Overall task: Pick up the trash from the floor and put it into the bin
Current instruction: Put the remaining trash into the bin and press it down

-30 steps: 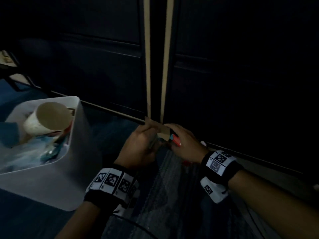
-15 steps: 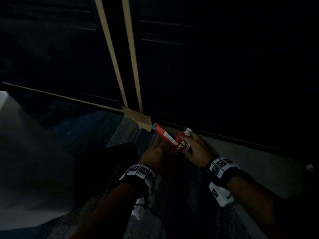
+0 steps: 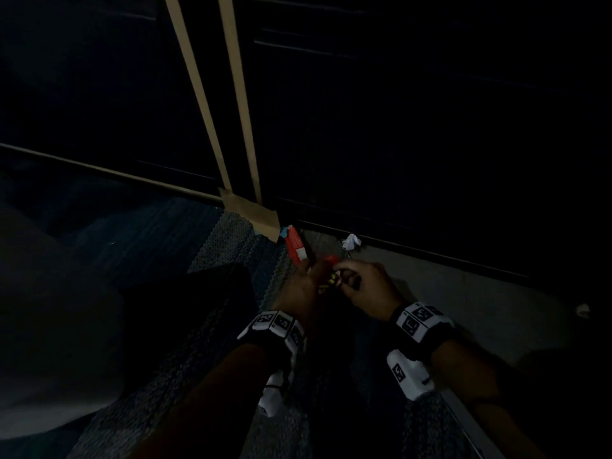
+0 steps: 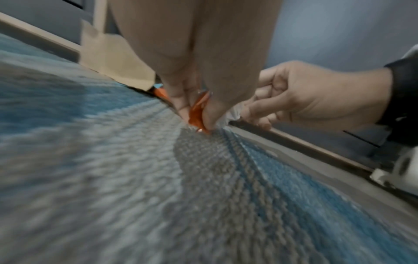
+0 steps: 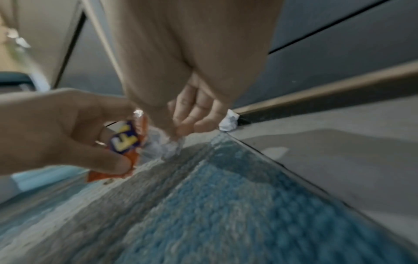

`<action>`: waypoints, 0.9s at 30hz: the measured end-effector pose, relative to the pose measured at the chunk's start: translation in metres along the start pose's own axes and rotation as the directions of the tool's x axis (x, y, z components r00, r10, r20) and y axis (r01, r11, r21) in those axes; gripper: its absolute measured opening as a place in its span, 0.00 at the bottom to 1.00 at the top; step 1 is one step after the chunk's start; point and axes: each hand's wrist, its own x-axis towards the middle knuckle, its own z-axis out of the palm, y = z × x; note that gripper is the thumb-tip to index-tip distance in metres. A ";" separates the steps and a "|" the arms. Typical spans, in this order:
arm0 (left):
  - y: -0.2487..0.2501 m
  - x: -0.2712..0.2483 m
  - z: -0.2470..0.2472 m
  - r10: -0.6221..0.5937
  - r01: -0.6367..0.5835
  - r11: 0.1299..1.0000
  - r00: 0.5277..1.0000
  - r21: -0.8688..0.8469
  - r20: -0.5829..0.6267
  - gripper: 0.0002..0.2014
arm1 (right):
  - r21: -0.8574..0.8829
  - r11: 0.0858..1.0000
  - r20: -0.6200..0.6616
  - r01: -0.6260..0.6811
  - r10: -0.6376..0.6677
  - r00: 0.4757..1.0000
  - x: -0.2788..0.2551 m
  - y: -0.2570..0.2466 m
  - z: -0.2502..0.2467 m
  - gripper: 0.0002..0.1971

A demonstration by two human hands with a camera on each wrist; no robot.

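Wrapper (image 5: 127, 142), low over the rug (image 4: 113, 169), was pinched in the left hand (image 3: 306, 286); paper (image 5: 168, 147) was pinched by the right hand (image 3: 367, 286). Pickup step judged; carrying to the unseen bin is required next.

The orange wrapper (image 5: 126, 141) pinched in the left hand (image 5: 61, 132) is showing large yellow letters, seemingly "FF", on purple.

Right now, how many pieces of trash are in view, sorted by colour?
Red or orange: 2, the orange wrapper in the left hand and the red packet on the floor.
White: 2, the held wad pinched by the right hand and the floor wad at the baseboard.
Total: 4.
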 end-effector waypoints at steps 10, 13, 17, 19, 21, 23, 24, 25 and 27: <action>-0.017 -0.048 -0.038 0.098 -0.103 0.994 0.990 -0.044 -0.106 0.37 | -0.256 0.965 -0.142 -0.059 0.023 0.990 0.033 0.010 -0.004 0.25; -0.022 -0.063 -0.052 0.098 -0.107 0.994 0.975 -0.033 -0.197 0.35 | -0.353 0.932 -0.050 -0.083 0.070 0.996 0.048 0.018 0.001 0.25; -0.023 -0.089 -0.074 0.105 -0.114 0.993 0.955 -0.020 -0.277 0.34 | -0.364 0.930 0.053 -0.052 0.076 0.996 0.053 0.016 0.009 0.20; -0.025 -0.101 -0.086 0.080 -0.091 0.995 0.956 -0.027 -0.281 0.35 | -0.378 0.923 0.035 -0.078 0.098 0.995 0.054 0.009 0.012 0.18; -0.028 -0.115 -0.099 0.063 -0.078 0.996 0.958 -0.042 -0.281 0.36 | -0.376 0.923 0.009 -0.078 0.088 0.996 0.053 0.003 0.015 0.18; -0.028 -0.128 -0.113 0.072 -0.091 0.994 0.956 -0.056 -0.284 0.35 | -0.353 0.933 -0.035 -0.066 0.057 0.998 0.047 -0.002 0.014 0.18; -0.027 -0.134 -0.121 0.079 -0.099 0.994 0.952 -0.054 -0.295 0.35 | -0.336 0.940 -0.065 -0.065 0.046 0.997 0.044 -0.005 0.012 0.16; -0.025 -0.139 -0.129 0.082 -0.102 0.994 0.946 -0.048 -0.312 0.34 | -0.316 0.947 -0.094 -0.056 0.027 0.995 0.042 -0.008 0.010 0.14; -0.018 -0.147 -0.146 0.092 -0.109 0.994 0.932 -0.029 -0.349 0.35 | -0.284 0.958 -0.145 -0.043 0.002 0.989 0.040 -0.021 0.006 0.12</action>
